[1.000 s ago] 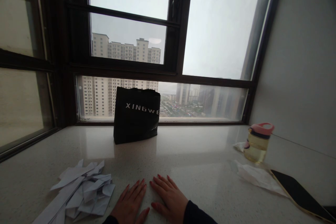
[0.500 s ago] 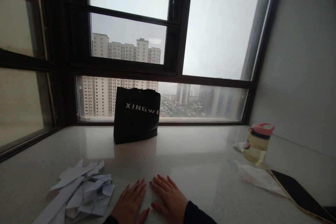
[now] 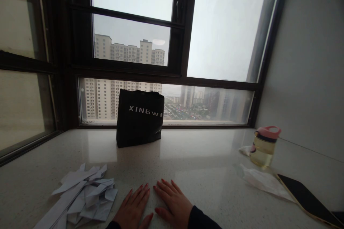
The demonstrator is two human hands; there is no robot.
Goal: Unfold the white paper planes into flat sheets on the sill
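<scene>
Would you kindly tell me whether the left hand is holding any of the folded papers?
No, the left hand lies palm down on the pale counter, with the folded papers to its left.

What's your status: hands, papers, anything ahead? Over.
Left hand and right hand open, flat on the counter. Folded papers heaped beside the left hand, untouched. Black bag standing beyond both hands.

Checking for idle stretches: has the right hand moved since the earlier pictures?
No: judged against the window frame, the right hand shows no visible shift in any direction.
</scene>
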